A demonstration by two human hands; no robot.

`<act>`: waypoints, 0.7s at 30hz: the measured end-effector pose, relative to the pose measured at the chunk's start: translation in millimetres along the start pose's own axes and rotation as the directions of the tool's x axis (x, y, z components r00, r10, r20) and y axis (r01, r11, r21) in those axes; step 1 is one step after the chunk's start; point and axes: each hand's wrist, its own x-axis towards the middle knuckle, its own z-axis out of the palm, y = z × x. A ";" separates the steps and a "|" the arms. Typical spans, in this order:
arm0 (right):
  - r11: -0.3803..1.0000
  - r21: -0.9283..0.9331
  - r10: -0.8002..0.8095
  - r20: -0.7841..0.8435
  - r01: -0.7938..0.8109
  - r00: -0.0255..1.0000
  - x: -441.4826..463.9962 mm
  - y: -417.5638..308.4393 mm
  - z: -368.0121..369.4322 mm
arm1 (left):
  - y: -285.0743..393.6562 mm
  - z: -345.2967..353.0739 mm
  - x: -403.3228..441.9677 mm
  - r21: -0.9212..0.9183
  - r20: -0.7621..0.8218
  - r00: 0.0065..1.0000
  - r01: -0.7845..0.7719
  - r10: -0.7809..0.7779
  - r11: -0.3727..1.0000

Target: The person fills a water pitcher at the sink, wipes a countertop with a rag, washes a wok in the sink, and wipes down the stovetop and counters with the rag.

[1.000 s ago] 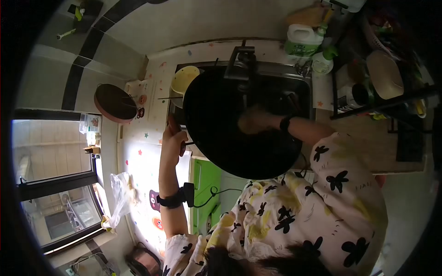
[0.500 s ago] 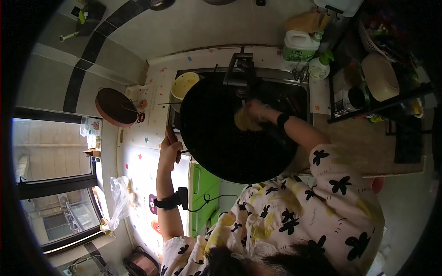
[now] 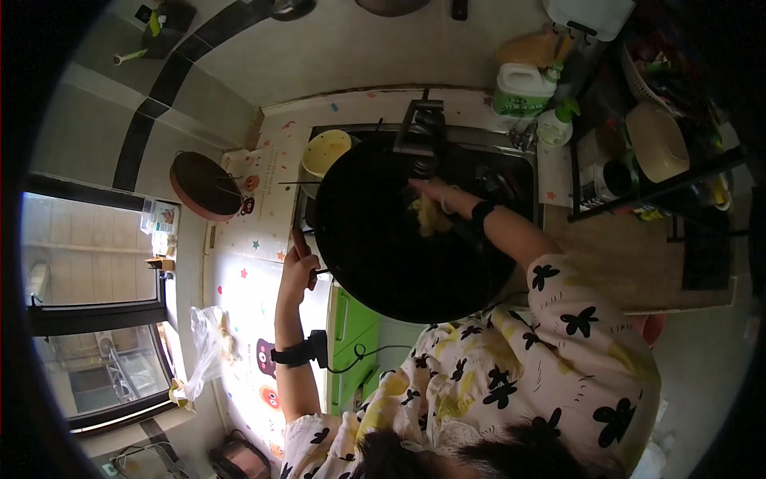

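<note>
A large black wok (image 3: pixel 399 263) rests tilted over the sink, below the dark faucet (image 3: pixel 420 132). My left hand (image 3: pixel 300 270) is closed around the wok's handle (image 3: pixel 299 242) at its left side. Inside the wok, near its upper middle, my right hand (image 3: pixel 437 191) is closed on a yellowish scrubber (image 3: pixel 429 217), which touches the dark inner surface. A yellow bowl (image 3: pixel 325 152) stands just beyond the wok's upper left rim.
A pinkish round pan (image 3: pixel 205 185) leans at the left wall. Behind the sink's right corner stand a white-green jug (image 3: pixel 520 90) and a pump bottle (image 3: pixel 554 124). A black rack (image 3: pixel 662 182) is at right, a plastic bag (image 3: pixel 209 343) lies by the window.
My right hand has moved up and slightly left inside the wok with the scrubber. My left hand has stayed on the handle, and the wok has shifted slightly.
</note>
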 end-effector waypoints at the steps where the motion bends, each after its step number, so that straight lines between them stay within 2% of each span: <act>1: 0.991 0.132 0.021 0.022 -0.024 1.000 -4.3 -0.6 -0.3 | -0.2 0.5 -0.8 0.002 -0.008 1.000 0.003 -0.003 1.000; 2: 0.964 0.262 0.040 0.045 -0.050 0.998 -8.4 -1.8 -0.5 | -2.3 -0.5 -0.2 0.000 -0.008 1.000 0.003 -0.003 1.000; 3: 0.964 0.260 0.040 0.044 -0.050 0.998 11.6 9.6 -0.2 | -5.2 -2.4 1.2 0.008 -0.009 1.000 0.012 -0.011 1.000; 4: 0.940 0.342 -0.050 0.121 0.006 0.991 51.8 33.1 0.4 | -7.3 -3.3 1.8 0.017 -0.010 1.000 0.020 -0.020 1.000; 6: 0.905 0.423 -0.147 0.189 0.055 0.971 72.7 46.1 -4.1 | -6.7 -2.6 -0.7 0.008 -0.012 1.000 0.019 -0.019 1.000; 9: 0.973 0.196 -0.149 0.132 0.121 0.980 45.9 29.2 -10.8 | -11.7 -3.7 0.0 -0.001 -0.024 1.000 0.015 -0.015 1.000; 11: 0.970 0.064 -0.227 -0.099 0.234 0.969 -4.5 0.0 -9.6 | -18.1 -5.8 2.2 -0.004 -0.032 0.999 0.011 -0.011 1.000; 12: 0.971 0.062 -0.226 -0.099 0.233 0.969 1.2 1.6 -12.7 | -20.7 -7.4 3.7 -0.011 -0.020 1.000 0.008 -0.009 1.000; 14: 0.885 -0.401 -0.315 -0.139 0.238 0.939 12.0 1.4 -21.0 | -21.8 -8.9 3.9 -0.021 -0.008 1.000 0.004 -0.004 1.000; 15: 0.883 -0.404 -0.316 -0.140 0.237 0.938 15.8 3.5 -23.7 | -21.4 -9.3 3.6 -0.017 -0.004 1.000 0.009 -0.009 1.000; 17: 0.933 -0.336 -0.166 -0.088 0.128 0.982 6.1 -3.7 -29.2 | -20.9 -9.0 2.9 -0.018 0.000 1.000 0.012 -0.012 1.000; 18: 0.932 -0.338 -0.167 -0.090 0.128 0.982 3.7 -5.3 -30.1 | -21.0 -8.8 2.6 -0.022 -0.005 1.000 0.013 -0.013 1.000; 20: 0.835 -0.512 -0.273 -0.066 0.203 0.960 12.0 1.4 -34.8 | -22.1 -8.8 1.8 -0.026 -0.010 1.000 0.012 -0.012 1.000; 21: 0.834 -0.513 -0.274 -0.068 0.202 0.959 23.7 9.6 -36.2 | -22.6 -9.0 1.7 -0.023 -0.013 1.000 0.011 -0.011 1.000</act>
